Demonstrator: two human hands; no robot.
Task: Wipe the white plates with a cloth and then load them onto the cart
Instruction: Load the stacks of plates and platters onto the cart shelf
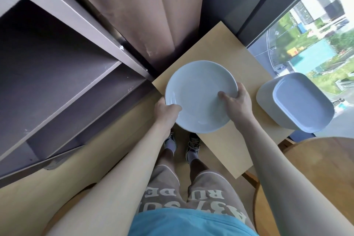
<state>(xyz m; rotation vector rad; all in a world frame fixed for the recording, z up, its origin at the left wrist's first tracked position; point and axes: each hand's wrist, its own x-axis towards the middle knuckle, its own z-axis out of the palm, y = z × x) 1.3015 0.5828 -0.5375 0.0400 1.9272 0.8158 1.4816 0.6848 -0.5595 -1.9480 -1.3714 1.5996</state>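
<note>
Round white plate (pixel 199 94): gripped at opposite rims by left hand (pixel 165 110) and right hand (pixel 236 99), fingers grasping it above the bench (pixel 226 147). Square dishes (pixel 298 105): stacked, right.

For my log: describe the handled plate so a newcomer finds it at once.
Start at the light wooden table beside the window. Over its left part, a left hand and a right hand hold a round white plate by opposite edges. The stacked white dishes to its right are squarish; this one is round.
</note>
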